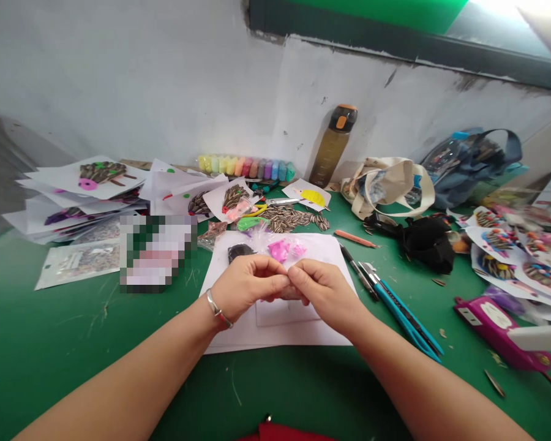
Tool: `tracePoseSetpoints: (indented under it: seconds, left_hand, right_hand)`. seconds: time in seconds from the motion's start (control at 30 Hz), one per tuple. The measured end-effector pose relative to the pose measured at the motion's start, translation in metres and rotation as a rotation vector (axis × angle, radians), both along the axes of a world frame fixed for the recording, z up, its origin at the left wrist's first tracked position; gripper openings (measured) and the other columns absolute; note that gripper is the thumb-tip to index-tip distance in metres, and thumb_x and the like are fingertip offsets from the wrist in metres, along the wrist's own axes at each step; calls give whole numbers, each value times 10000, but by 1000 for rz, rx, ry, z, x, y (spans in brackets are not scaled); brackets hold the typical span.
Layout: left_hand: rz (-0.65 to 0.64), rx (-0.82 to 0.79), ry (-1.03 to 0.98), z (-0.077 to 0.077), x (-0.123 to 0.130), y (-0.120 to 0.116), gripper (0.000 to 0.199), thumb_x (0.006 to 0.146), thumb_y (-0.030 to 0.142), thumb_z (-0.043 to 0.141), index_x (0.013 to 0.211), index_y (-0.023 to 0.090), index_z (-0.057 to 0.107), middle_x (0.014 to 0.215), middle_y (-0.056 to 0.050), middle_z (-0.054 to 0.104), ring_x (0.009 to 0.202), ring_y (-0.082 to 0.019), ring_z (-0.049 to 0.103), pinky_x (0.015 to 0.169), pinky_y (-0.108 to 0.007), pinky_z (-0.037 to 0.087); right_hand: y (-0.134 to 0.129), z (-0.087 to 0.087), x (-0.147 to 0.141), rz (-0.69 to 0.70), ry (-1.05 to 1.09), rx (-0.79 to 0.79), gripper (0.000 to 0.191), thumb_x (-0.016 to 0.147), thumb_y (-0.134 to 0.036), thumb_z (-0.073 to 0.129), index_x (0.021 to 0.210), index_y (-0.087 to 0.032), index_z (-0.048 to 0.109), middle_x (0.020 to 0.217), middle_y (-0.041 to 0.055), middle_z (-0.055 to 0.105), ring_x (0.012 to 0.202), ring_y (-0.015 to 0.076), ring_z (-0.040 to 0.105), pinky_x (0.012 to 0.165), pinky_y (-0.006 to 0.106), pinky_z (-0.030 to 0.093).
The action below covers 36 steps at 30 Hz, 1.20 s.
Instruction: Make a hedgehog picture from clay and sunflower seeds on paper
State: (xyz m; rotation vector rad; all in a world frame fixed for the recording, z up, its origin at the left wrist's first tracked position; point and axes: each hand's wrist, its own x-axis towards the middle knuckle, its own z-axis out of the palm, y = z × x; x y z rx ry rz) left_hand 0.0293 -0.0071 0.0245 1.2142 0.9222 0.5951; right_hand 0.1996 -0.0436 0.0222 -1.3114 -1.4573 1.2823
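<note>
My left hand (252, 278) and my right hand (324, 291) meet over white paper (239, 337) in front of me. The thumbs and index fingers of both are pinched together, fingertips touching; what they hold is too small or hidden to make out. Just beyond the fingers lie pink clay (279, 249) in clear wrapping and a black lump (240, 250) in plastic. A smaller sheet or card (287, 313) rests on the paper under my hands. Behind the paper is a pile of striped sunflower seeds (289, 218).
Stacked seed pictures (103, 174) stand at left, beside a bead packet (80, 263). A bottle (333, 147) and clay tubs (245, 166) line the wall. Blue scissors or cutter (401, 312), an orange pencil (354, 238), a canvas bag (381, 184) and a magenta glue gun or device (500, 331) are at right.
</note>
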Motion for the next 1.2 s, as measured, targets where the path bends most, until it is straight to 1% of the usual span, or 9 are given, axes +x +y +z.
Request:
tracePoseSetpoints:
  seconds: [0.17, 0.27, 0.3, 0.47, 0.57, 0.7, 0.83, 1.03, 1.2]
  left_hand:
    - [3, 23, 33, 2, 1, 0, 144, 721, 271, 665, 733, 127, 658, 630, -14, 595, 580, -114, 517, 576, -265, 418]
    - [32, -42, -2, 4, 1, 1, 138, 711, 266, 670, 714, 130, 649, 620, 2, 564, 571, -101, 504, 573, -252, 409]
    - [43, -69, -14, 5, 1, 1, 139, 705, 266, 678, 711, 131, 645, 622, 7, 557, 571, -97, 504, 572, -248, 408]
    - [47, -136, -20, 6, 1, 1, 160, 684, 274, 703, 706, 128, 640, 630, 7, 561, 564, -85, 500, 562, -231, 397]
    - [26, -135, -20, 6, 0, 2, 196, 685, 304, 712, 735, 124, 654, 633, 1, 570, 564, -86, 495, 559, -232, 395]
    - [-3, -130, -19, 3, -1, 3, 251, 695, 358, 721, 758, 123, 658, 636, -3, 573, 578, -93, 499, 571, -241, 398]
    - [-4, -116, -6, 1, -1, 3, 240, 698, 352, 720, 741, 127, 650, 623, -4, 574, 577, -99, 503, 575, -249, 398]
    - [-7, -100, 11, 1, 0, 3, 169, 704, 290, 698, 731, 128, 656, 615, -8, 580, 570, -98, 499, 569, -247, 393]
    - [-15, -107, 4, -1, -2, 3, 210, 705, 327, 712, 756, 129, 664, 627, -10, 586, 579, -102, 506, 579, -251, 404]
  right_hand:
    - [0, -1, 2, 2, 30, 26, 294, 895, -346, 511, 657, -177, 551, 600, -23, 555, 572, 97, 518, 534, 217, 428]
    - [0, 1, 3, -31, 57, 73, 97, 852, -277, 572, 853, -190, 615, 719, -10, 627, 684, 126, 596, 635, 251, 484]
    - [0, 1, 3, -38, 48, 104, 100, 836, -250, 587, 914, -196, 620, 769, -3, 645, 729, 136, 611, 668, 264, 494]
    - [0, -4, 5, -16, -164, 349, 146, 836, -156, 567, 934, -223, 651, 883, 14, 676, 834, 152, 614, 740, 286, 487]
    - [1, -7, 7, 15, -295, 492, 158, 845, -122, 552, 912, -228, 649, 864, 10, 673, 816, 146, 598, 737, 280, 470]
    - [0, -7, 10, 50, -432, 599, 156, 889, -136, 501, 873, -213, 636, 846, 23, 644, 796, 141, 587, 711, 264, 459]
    - [-3, -6, 10, 75, -536, 660, 174, 920, -174, 465, 890, -199, 634, 868, 49, 627, 796, 152, 583, 695, 270, 452]
    - [-3, -6, 9, 110, -521, 684, 190, 922, -141, 453, 921, -196, 635, 903, 54, 632, 820, 146, 590, 716, 259, 457]
    - [-3, -5, 10, 103, -547, 694, 195, 923, -151, 457, 887, -196, 643, 870, 51, 638, 799, 147, 592, 716, 266, 455]
